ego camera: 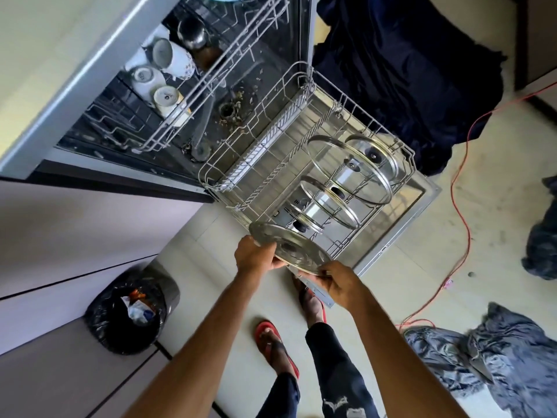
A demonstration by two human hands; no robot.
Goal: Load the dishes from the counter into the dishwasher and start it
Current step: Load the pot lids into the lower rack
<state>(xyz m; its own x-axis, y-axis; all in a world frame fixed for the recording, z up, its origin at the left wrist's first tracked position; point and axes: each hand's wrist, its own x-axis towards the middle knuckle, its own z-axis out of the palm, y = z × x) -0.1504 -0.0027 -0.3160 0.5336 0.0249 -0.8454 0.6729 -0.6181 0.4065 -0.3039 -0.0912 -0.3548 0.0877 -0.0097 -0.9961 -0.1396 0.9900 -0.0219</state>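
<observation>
I hold a glass pot lid (289,247) with a steel rim in both hands, at the near edge of the pulled-out lower rack (265,152). My left hand (256,256) grips its left rim; my right hand (337,282) grips its near right rim. Several other glass lids (349,170) stand on edge in the rack's tines. The upper rack (193,95) holds white cups (168,76) and a dark steel pot (193,33). The dishwasher door (401,206) lies open under the lower rack.
A black-lined trash bin (132,309) stands on the floor to the left, by the cabinet fronts. Dark cloth (407,70) is piled right of the dishwasher, and grey cloth (488,354) lies at lower right. A red cable (459,191) runs across the floor. My feet in red sandals (277,345) stand below the door.
</observation>
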